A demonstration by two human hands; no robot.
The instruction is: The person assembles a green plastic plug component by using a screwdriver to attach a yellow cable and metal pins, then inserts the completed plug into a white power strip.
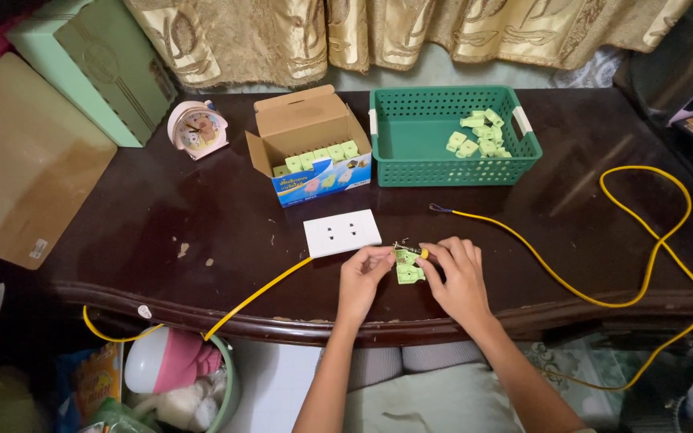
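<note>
Dark wood counter [162, 232] carries everything, running well past both hands on either side. Beyond the hands, far edge: green plastic basket [411, 136] w/ a small heap of pale green socket modules [479, 135] in its right end, rest of it bare. Just left of the basket, an open cardboard box [310, 144] w/ a row of the same green pieces [318, 156] standing upright inside. Further left, a small pink alarm clock [195, 128].

Yellow wire [651, 240] loops wide to the right of the hands, comes back in toward them, and another stretch runs off to the left & over the counter's front edge.

White wall plate [342, 232] w/ two outlet faces lies flat just beyond the left hand, near but not touching.

Left hand [361, 281]: fingers pinched narrow on the upper left of a green socket module [408, 269], which sits on the counter between the two hands. Right hand [460, 281]: fingertips closed on the module's right side, at the yellow wire's end; can't tell if it grips a tool too.

Progress, judging by layout: some modules sit loose in the basket, a box row is untouched, so prob. partway through. Whether the wire is seated in this one – too small to tell.
</note>
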